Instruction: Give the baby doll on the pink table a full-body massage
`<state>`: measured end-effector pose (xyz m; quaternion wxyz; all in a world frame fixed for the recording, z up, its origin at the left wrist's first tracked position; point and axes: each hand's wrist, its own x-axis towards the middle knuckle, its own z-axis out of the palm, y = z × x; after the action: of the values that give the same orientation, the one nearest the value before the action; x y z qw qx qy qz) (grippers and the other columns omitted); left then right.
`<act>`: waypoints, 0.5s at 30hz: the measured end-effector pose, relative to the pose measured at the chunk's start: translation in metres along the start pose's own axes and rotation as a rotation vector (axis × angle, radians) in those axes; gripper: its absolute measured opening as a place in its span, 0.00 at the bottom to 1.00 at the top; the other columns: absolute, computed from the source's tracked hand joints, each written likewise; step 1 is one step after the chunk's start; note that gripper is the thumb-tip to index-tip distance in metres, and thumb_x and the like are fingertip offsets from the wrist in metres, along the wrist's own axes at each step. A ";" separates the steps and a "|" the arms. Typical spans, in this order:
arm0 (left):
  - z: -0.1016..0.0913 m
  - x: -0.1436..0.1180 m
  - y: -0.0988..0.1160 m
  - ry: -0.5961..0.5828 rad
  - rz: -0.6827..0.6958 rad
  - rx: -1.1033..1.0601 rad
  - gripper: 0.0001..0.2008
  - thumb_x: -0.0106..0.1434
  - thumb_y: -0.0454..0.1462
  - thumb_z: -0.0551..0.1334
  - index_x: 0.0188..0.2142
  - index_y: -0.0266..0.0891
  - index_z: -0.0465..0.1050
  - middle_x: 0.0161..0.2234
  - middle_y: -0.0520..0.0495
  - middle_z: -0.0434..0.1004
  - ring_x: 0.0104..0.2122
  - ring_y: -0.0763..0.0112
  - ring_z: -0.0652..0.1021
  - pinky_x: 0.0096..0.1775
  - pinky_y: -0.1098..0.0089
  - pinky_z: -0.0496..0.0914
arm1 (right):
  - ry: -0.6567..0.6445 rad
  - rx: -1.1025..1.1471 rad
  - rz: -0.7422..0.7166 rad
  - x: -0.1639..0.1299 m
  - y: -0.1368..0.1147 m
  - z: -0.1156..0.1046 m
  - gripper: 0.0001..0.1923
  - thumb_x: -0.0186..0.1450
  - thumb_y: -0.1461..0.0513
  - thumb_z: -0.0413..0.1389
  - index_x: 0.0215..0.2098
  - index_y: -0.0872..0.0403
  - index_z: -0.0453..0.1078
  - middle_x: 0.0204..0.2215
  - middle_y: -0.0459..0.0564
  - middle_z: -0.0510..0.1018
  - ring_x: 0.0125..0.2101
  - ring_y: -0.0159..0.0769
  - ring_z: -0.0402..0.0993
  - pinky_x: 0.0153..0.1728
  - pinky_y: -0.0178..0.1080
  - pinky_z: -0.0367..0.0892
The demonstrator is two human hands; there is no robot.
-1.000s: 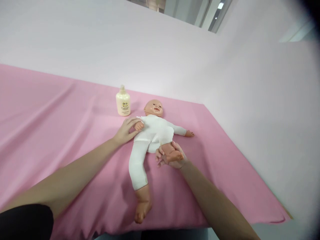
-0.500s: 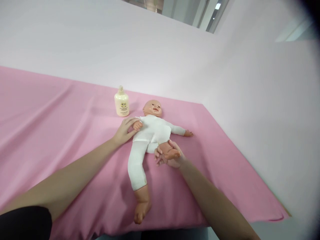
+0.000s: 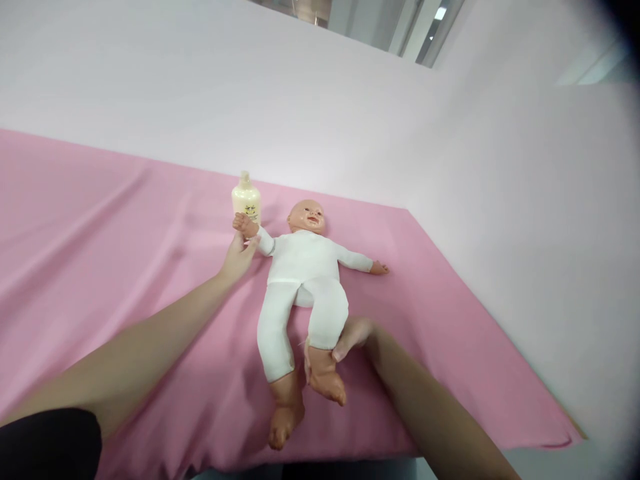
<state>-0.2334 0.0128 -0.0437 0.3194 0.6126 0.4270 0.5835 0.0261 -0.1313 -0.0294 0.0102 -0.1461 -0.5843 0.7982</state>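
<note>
A baby doll (image 3: 303, 267) in a white bodysuit lies face up on a counter covered with a pink cloth (image 3: 100, 227), head toward the far wall and feet toward the near edge. The person's left hand (image 3: 236, 257) reaches in from the lower left and pinches the doll's arm near the wrist, holding that arm stretched out and up to the side. The doll's small hand shows just in front of a cream lotion bottle (image 3: 245, 200) standing upright near the doll's head. The right hand (image 3: 350, 337) comes in from the lower right, fingers curled around the doll's lower leg just above the bare foot. Both doll legs lie extended, feet near the counter's near edge.
</note>
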 end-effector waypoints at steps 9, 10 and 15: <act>0.004 -0.002 -0.002 -0.070 0.018 0.022 0.25 0.59 0.49 0.59 0.50 0.36 0.61 0.49 0.37 0.70 0.47 0.58 0.74 0.46 0.61 0.70 | -0.248 0.067 -0.005 0.008 -0.024 0.006 0.26 0.49 0.65 0.68 0.44 0.60 0.65 0.45 0.57 0.76 0.49 0.43 0.71 0.50 0.40 0.63; 0.004 -0.001 -0.002 -0.061 0.028 0.014 0.26 0.59 0.49 0.60 0.51 0.36 0.60 0.50 0.37 0.70 0.47 0.59 0.74 0.46 0.61 0.70 | -0.250 0.079 -0.014 0.008 -0.026 0.007 0.28 0.49 0.67 0.68 0.45 0.59 0.64 0.45 0.57 0.76 0.49 0.42 0.72 0.50 0.40 0.63; 0.002 0.000 -0.004 -0.047 0.057 -0.011 0.27 0.60 0.50 0.60 0.52 0.37 0.59 0.51 0.37 0.70 0.48 0.59 0.74 0.46 0.62 0.71 | -0.224 0.091 -0.006 0.008 -0.025 0.005 0.29 0.47 0.70 0.69 0.44 0.58 0.63 0.44 0.55 0.76 0.47 0.40 0.73 0.51 0.40 0.63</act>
<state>-0.2318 0.0153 -0.0476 0.3160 0.6362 0.3984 0.5802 0.0130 -0.1264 -0.0065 -0.0463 -0.0539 -0.5453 0.8352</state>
